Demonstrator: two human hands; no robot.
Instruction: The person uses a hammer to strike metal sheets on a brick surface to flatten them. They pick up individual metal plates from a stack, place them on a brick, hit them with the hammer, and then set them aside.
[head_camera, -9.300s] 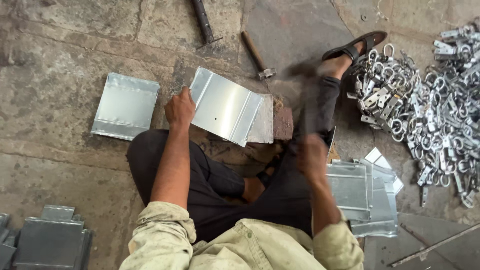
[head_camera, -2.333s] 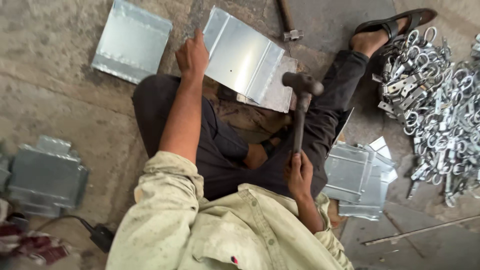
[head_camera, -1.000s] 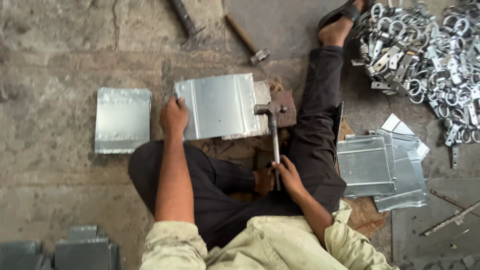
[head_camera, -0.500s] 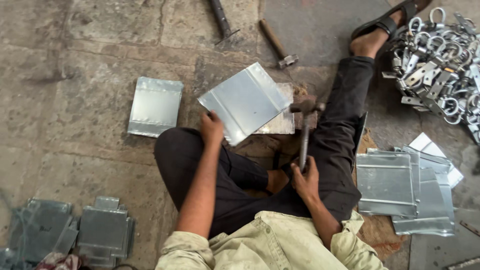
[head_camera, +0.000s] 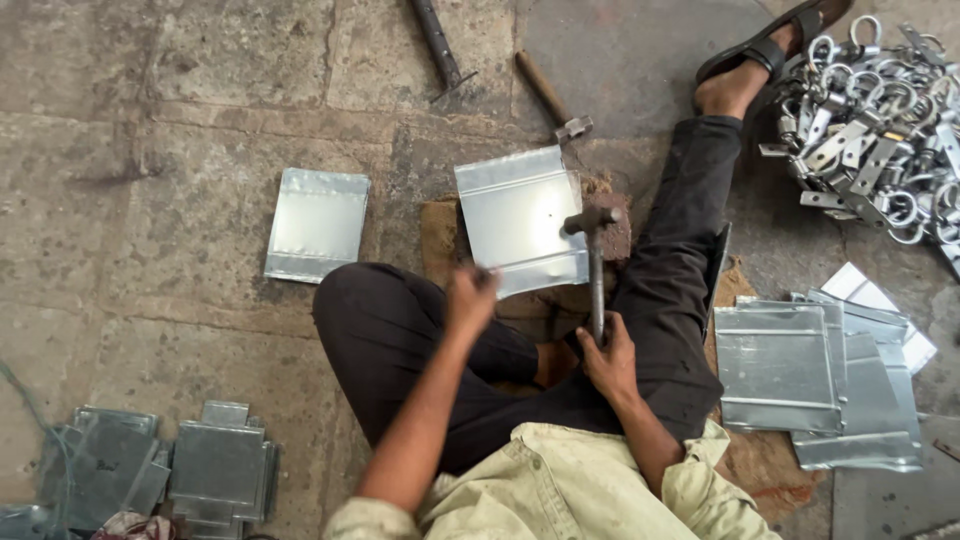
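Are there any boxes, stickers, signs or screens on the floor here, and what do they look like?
None show: no package, label, sign or screen.
Sheet metal piece: silvery, folded edges, on the floor, held at its near edge by the left hand.
Hammer: dark, in the right hand, head at the sheet's right edge.
Sheet stack: silvery, at right.

Sheet (head_camera: 520, 225) in the middle: shiny silver-grey, w/ pale folded edges. Hammer (head_camera: 594, 270): dark grey head and handle. Second sheet (head_camera: 318, 224) at left: same silver. Stack of sheets (head_camera: 815, 385) at right: silver-grey. Floor (head_camera: 150, 130): grey-brown stone, blotchy. Trousers (head_camera: 400, 340): black. Shirt (head_camera: 560, 490): pale khaki, stained. Sandal (head_camera: 770, 45) far right: black. Pile of rings and clips (head_camera: 880, 130): bright silver.
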